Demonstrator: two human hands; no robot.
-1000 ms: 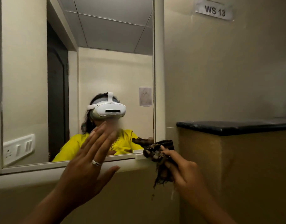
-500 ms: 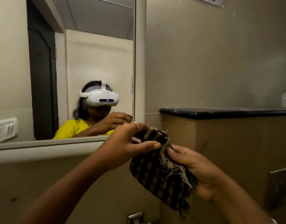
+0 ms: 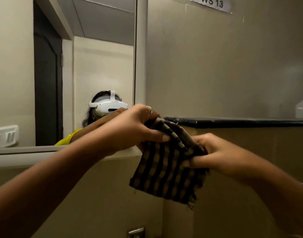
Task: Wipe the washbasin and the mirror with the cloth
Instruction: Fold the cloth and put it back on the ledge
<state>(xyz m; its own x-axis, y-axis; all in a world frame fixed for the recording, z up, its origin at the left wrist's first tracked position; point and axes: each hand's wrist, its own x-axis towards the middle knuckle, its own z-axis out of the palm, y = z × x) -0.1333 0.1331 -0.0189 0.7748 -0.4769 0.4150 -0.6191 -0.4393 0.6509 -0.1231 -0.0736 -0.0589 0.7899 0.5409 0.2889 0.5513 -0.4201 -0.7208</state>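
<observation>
Two hands share the cloth [image 3: 166, 170], held in the air just right of the mirror [image 3: 78, 71], below its lower right corner. Your left hand [image 3: 130, 129] is pinched onto the top fold; your right hand [image 3: 216, 153] is clenched on the bunched edge, in front of the dark counter [image 3: 233, 121] edge. Flatten the cloth into a broad pad before touching glass. The washbasin is out of view.

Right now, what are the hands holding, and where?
Both hold the checked cloth: left hand pinches its bunched top edge, right hand grips the upper right corner.
</observation>
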